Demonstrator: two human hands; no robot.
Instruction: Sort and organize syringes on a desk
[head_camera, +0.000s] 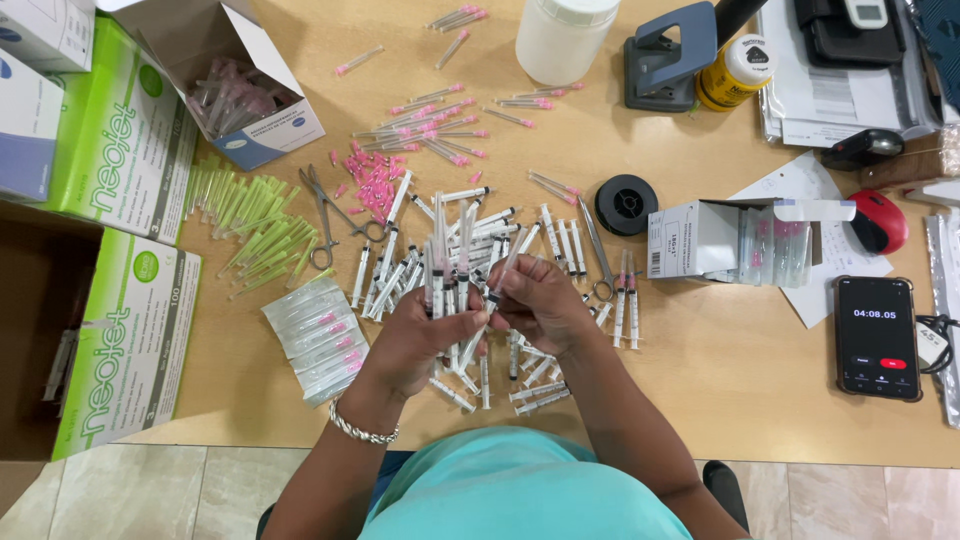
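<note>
Gripping syringes over the pile.
My left hand (420, 335) clutches a syringe bundle (450, 265); my right hand (540, 300) pinches one syringe (490, 300) just beside it.

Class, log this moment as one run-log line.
left hand: grips syringe bundle | right hand: pinches one syringe | wooden table: loose syringes

A wooden table (720, 380) carries everything. Syringes (470, 250) lie heaped beyond the hands, scissors (330, 215) and green needles (250, 225) left of them, a phone (876, 337) far right.
</note>
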